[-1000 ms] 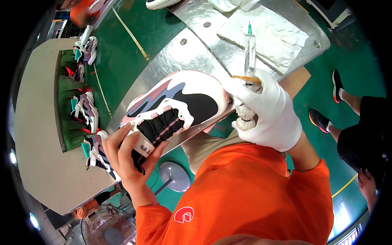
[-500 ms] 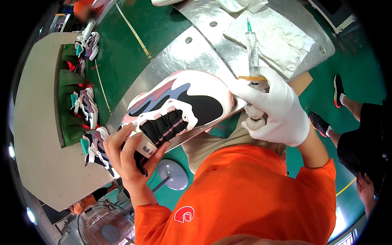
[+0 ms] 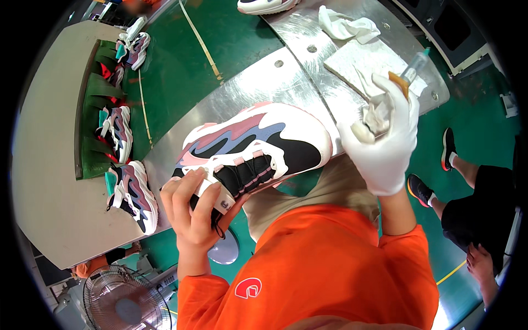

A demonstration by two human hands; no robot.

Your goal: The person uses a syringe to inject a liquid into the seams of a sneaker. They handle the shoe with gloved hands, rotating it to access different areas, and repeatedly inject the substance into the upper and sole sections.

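Note:
A white, pink, blue and black sneaker [image 3: 300, 135] lies tilted along the metal tabletop's near edge, its laced side toward me and its toe pointing right. My bare left hand [image 3: 190, 212] grips it at the collar and tongue, fingers wrapped over a white tongue label. To the right of the toe, apart from it, is my white-gloved right hand [image 3: 385, 157]. It is closed round a clear syringe [image 3: 413, 70] with an amber flange and green tip, which points up and right. A crumpled off-white wad [image 3: 377, 116] sits in the same palm. The syringe's lower end is hidden by the fingers.
A white folded cloth [image 3: 352, 60] and a crumpled cloth [image 3: 349, 26] rest on the metal table [image 3: 242, 88]. Another shoe [image 3: 267, 5] is at the top edge. Several sneakers stand in a green rack [image 3: 91, 154] on the left. A person's legs [image 3: 462, 159] are at right; a fan [image 3: 126, 302] is lower left.
My right hand has moved up and away from the shoe's toe, and the syringe has swung from upright to leaning right. My left hand still grips the sneaker. The whole view has shifted.

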